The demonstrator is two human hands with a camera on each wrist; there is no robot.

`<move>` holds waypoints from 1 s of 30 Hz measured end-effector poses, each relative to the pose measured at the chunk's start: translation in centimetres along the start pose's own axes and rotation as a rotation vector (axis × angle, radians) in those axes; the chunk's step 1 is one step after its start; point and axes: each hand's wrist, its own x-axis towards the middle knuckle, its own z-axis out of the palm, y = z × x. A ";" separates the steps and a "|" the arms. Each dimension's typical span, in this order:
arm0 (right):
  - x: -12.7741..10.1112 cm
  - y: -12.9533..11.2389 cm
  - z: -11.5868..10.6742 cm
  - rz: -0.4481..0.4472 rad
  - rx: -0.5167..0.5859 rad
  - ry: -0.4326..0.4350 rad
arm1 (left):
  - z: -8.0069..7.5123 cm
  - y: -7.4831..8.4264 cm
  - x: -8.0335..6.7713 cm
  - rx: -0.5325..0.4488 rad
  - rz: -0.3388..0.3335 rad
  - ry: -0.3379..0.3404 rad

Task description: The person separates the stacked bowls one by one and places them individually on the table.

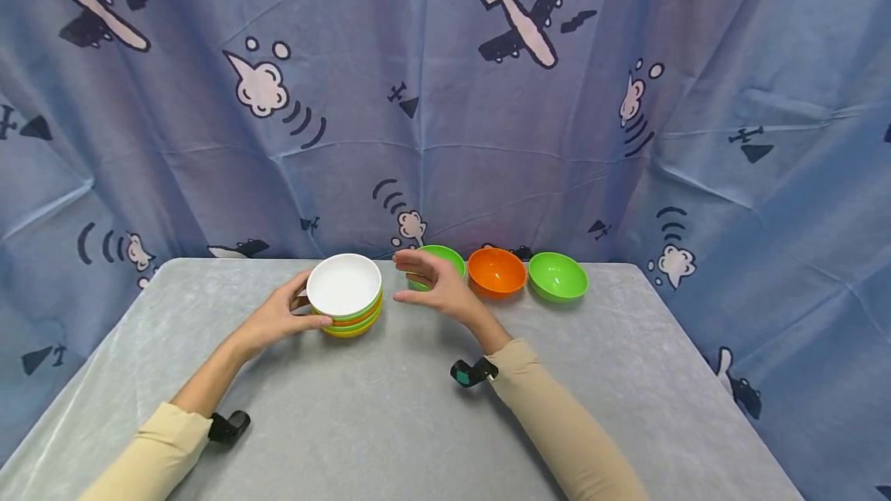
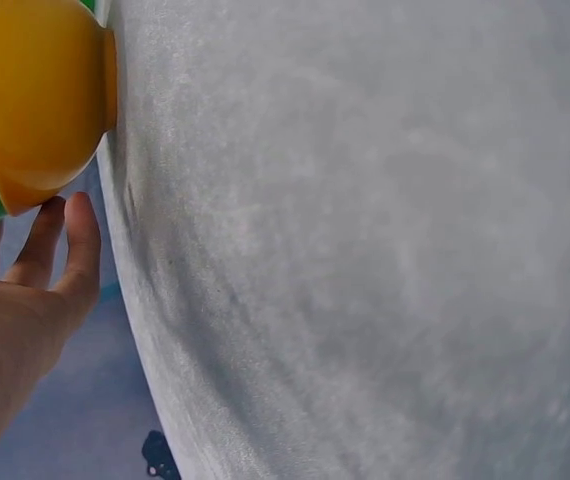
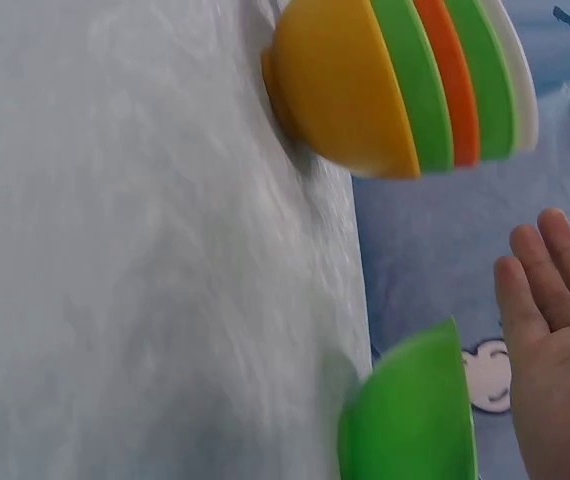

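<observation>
1. head view: at centre frame we see the stack of nested bowls (image 1: 346,296), white bowl on top, standing on the grey table (image 1: 390,416). the left hand (image 1: 278,318) cups the stack's left side, fingers curled against it. the right hand (image 1: 437,287) hovers just right of the stack, fingers relaxed and spread, holding nothing. behind it stand a green bowl (image 1: 445,257), an orange bowl (image 1: 496,270) and a second green bowl (image 1: 558,277).
2. left wrist view: upper left, the stack's yellow bottom bowl (image 2: 40,100) rests on the table; fingertips (image 2: 80,235) touch its wall.
3. right wrist view: the open palm (image 3: 555,330) lies at right, apart from the stack (image 3: 405,85). we judge a one-sided push could slide or tip the stack.
</observation>
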 end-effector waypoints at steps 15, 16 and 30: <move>1.6 0.3 3.4 -0.004 -0.055 -0.061 | 0.0 0.3 0.1 0.012 -0.009 -0.008; 1.7 0.4 3.6 -0.004 -0.058 -0.065 | 0.0 0.2 0.1 0.014 -0.009 -0.008; 2.8 1.3 5.5 0.055 -0.100 -0.060 | -0.1 0.0 0.0 0.015 -0.014 -0.012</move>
